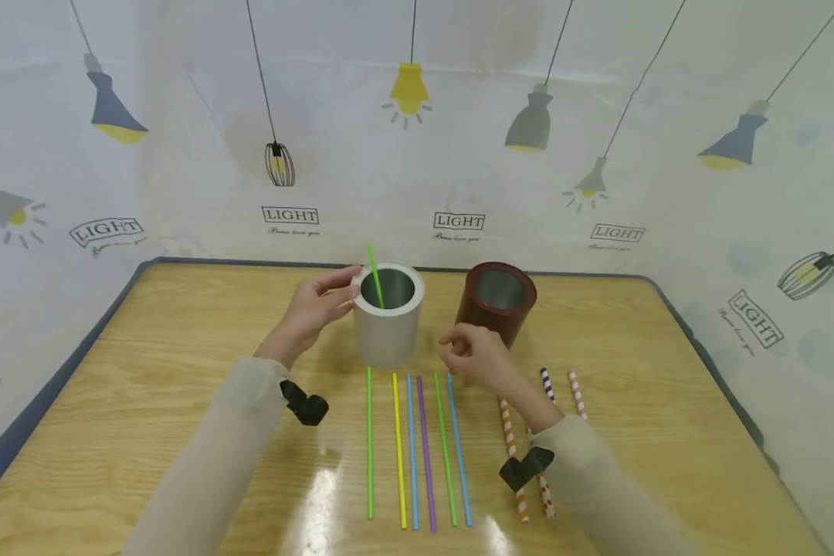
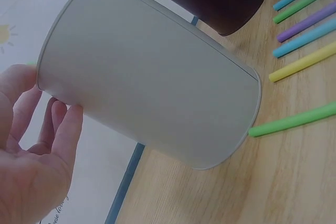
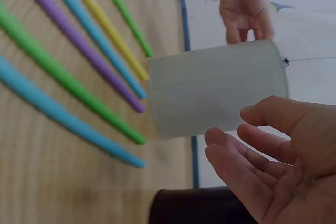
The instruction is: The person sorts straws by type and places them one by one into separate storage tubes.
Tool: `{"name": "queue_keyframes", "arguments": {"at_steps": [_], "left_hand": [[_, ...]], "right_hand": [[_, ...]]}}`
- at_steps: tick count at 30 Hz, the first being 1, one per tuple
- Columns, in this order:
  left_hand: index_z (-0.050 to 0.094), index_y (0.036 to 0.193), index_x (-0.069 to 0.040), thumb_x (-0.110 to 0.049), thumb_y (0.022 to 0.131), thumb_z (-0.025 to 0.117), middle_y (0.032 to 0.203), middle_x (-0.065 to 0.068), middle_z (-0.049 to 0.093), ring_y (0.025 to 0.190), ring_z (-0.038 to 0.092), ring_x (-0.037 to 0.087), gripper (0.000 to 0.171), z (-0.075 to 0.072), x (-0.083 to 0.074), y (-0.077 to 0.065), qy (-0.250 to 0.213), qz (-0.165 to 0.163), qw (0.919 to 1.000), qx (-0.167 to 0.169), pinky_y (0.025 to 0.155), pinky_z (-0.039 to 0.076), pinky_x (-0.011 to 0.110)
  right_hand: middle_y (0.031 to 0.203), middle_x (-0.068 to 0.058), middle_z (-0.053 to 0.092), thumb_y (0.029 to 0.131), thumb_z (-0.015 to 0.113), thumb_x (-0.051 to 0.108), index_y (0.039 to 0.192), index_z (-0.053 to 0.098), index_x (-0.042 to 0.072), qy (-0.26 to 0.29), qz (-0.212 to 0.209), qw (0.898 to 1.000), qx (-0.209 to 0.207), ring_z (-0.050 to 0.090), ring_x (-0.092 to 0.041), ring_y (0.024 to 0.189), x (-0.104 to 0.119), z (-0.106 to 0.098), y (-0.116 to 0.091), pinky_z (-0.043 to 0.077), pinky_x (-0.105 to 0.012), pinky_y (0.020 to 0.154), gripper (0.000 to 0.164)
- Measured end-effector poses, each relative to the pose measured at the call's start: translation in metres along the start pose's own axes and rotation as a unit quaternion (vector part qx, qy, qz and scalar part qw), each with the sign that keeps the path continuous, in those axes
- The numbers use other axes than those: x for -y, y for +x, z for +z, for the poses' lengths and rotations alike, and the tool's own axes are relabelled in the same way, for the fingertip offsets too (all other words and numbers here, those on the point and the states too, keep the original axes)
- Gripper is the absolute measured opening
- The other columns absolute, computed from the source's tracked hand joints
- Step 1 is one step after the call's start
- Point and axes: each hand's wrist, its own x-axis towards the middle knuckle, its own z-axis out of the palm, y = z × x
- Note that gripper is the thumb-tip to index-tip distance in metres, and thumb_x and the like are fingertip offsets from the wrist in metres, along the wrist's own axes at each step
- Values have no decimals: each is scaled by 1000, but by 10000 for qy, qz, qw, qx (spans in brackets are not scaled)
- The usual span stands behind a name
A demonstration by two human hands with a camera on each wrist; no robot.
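Plain straws (image 1: 426,455) are laid in front of the white cup (image 1: 385,337). To its right, the right hand (image 1: 478,357) is held, fingertips apart. The cup's left edge is touched by the left hand (image 1: 311,310), fingers parted; a green straw (image 1: 375,274) is leaned inside.

The left sleeve (image 1: 211,455) and right sleeve (image 1: 601,479) are plain pale cream. The left wrist camera (image 1: 306,405) and right wrist camera (image 1: 527,468) are small, black and angular.
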Motion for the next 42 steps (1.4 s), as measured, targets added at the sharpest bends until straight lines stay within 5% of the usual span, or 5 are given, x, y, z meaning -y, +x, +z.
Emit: {"name": "queue_keyframes", "arguments": {"at_steps": [9, 22, 42], "left_hand": [[46, 134, -5, -8, 92, 55, 129, 12, 44, 118, 45, 24, 43, 0, -1, -2, 10, -70, 9999, -78, 93, 44, 33], [47, 133, -6, -8, 91, 56, 129, 12, 44, 119, 45, 23, 43, 0, -1, 1, -4, -62, 9999, -86, 93, 44, 32], [50, 131, -7, -12, 89, 60, 127, 12, 45, 116, 47, 23, 43, -1, 1, -1, 65, 27, 10000, -65, 91, 46, 31]], "right_hand": [[75, -6, 62, 83, 63, 10, 103, 63, -1, -498, 269, 9981, -259, 59, -20, 57, -30, 14, -8, 50, -29, 50, 23], [77, -9, 61, 82, 66, 7, 108, 60, -3, 444, 1020, 9929, -416, 56, -20, 56, -53, 29, -10, 50, -31, 46, 28], [76, -8, 54, 74, 71, 1, 102, 62, -2, 489, 1191, 9890, -733, 51, -16, 55, -59, 42, -9, 50, -28, 45, 30]]}}
